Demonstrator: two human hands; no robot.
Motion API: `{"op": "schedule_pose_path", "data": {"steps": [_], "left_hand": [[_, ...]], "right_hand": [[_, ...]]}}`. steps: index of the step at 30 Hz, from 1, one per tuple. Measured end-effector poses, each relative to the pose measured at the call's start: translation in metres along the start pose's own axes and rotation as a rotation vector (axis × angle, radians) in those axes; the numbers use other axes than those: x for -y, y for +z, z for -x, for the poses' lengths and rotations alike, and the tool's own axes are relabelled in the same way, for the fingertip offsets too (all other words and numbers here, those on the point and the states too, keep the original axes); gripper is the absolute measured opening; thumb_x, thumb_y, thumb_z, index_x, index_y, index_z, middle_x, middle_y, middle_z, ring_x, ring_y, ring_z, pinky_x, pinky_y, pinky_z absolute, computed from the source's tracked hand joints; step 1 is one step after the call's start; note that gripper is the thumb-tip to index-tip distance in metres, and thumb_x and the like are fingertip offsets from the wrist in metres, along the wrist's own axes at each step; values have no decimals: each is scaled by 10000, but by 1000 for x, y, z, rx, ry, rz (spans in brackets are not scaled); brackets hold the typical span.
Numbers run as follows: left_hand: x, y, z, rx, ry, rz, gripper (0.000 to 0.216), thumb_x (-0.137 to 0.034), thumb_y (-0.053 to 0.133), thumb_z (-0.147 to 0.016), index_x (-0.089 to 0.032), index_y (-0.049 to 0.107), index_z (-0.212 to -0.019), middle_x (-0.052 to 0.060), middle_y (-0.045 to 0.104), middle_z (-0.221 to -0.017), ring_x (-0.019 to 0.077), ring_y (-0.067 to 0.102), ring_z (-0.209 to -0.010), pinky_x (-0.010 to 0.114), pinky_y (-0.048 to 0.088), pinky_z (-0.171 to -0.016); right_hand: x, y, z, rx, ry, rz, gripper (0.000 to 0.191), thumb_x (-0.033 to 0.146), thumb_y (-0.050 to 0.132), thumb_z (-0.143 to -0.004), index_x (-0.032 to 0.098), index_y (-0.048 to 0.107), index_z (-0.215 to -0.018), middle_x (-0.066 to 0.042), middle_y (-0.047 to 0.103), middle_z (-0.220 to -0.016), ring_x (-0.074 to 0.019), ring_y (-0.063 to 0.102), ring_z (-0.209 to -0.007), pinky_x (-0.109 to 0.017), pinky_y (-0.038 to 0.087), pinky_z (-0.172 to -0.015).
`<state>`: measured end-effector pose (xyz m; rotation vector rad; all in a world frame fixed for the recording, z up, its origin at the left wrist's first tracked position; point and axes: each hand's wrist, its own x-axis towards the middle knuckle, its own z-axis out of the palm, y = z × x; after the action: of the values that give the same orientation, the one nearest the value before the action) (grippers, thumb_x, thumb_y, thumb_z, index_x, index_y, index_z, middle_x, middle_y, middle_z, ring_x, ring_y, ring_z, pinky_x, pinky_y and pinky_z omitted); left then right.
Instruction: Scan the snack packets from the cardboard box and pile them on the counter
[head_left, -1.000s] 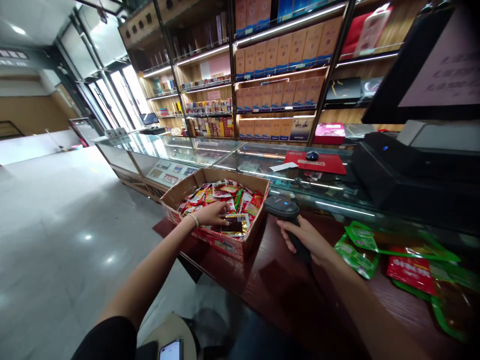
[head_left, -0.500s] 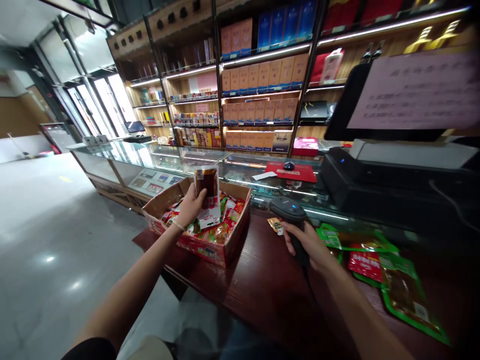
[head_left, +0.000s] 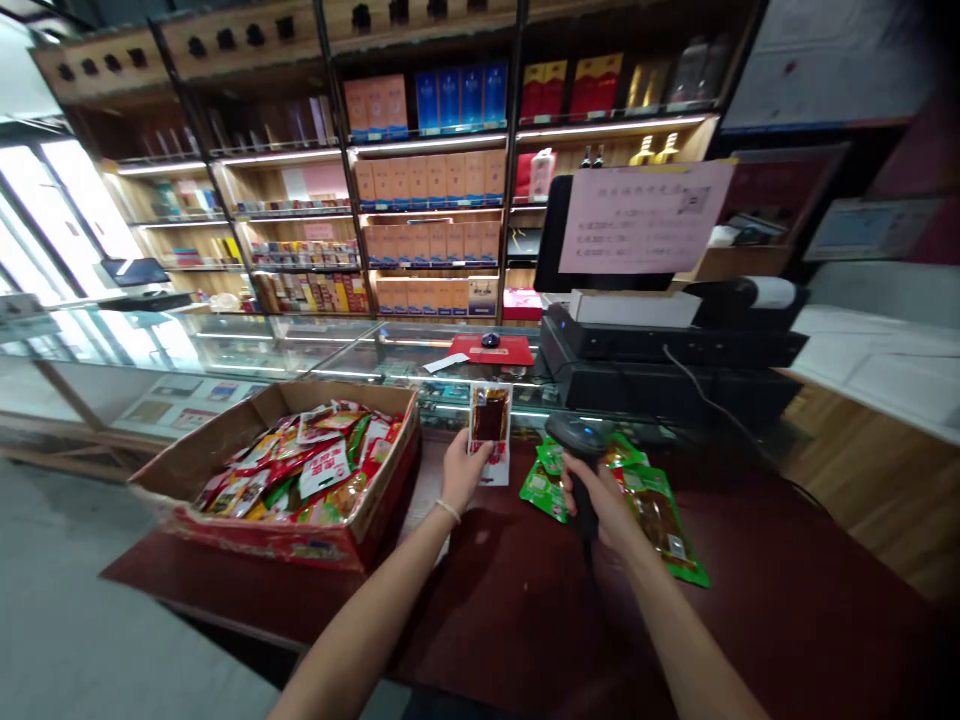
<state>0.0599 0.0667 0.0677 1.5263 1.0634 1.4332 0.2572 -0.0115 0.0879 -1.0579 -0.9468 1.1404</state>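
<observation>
Pinched in my left hand (head_left: pixel 463 470) is a snack packet (head_left: pixel 491 412), held upright above the counter with its dark brown window facing me. My right hand (head_left: pixel 604 500) is closed round the handle of a black barcode scanner (head_left: pixel 577 438), whose head points toward the packet side. Green-edged snack packets (head_left: pixel 664 520) lie on the dark wooden counter beside and behind my right hand, partly hidden by it. To the left of my left hand stands an open cardboard box (head_left: pixel 382 505) full of small red, white and green snack packets (head_left: pixel 326 468).
A glass display counter (head_left: pixel 330 345) runs behind the wooden counter (head_left: pixel 480 620). On it are a mouse (head_left: pixel 490 340) and a red mat (head_left: pixel 517 350). A till screen (head_left: pixel 555 235) with a pink notice (head_left: pixel 645 220) stands at right. Shelves of boxed goods (head_left: pixel 431 180) line the wall.
My left hand has brought the packet from over the box rightward, nearer the scanner. The view has turned right. My right hand still grips the scanner.
</observation>
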Motion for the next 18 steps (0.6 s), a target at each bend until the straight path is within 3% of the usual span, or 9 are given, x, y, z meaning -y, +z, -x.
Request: {"op": "schedule_pose_path", "data": {"steps": [3,6,12,18], "left_hand": [[48,13,-3,50,16,-36,248,-339,601,-790,-135,659,-919,53,680,-875,193,607,-821,299,465,-784],[70,11,-5,130,40,-65,293,-354,570,-819,-138,682,-982,64,696,-931,203,617,-871,313,455,-835],[68,3,-4,163,-10,-70,344,-355,563,-828,-143,675,-1075,63,708,-1017,215,629,-937,314,453,-868],[68,5,-3,188,-31,-113,346,-387,557,-830,-136,687,-1029,53,716,-910,209,636,-867,302,471,-813]], "right_hand": [[-7,-4,0,-31,35,21,345,478,682,-764,207,483,-687,63,505,-511,-81,455,-332,-208,348,-323],[-11,2,3,-14,50,31,332,478,688,-753,225,476,-789,77,521,-532,-83,461,-340,-199,338,-327],[-15,17,11,85,118,125,385,488,677,-754,237,434,-917,98,548,-541,-82,473,-332,-177,326,-321],[-20,21,10,127,127,169,358,494,668,-759,212,461,-834,84,532,-510,-76,477,-332,-177,341,-327]]}}
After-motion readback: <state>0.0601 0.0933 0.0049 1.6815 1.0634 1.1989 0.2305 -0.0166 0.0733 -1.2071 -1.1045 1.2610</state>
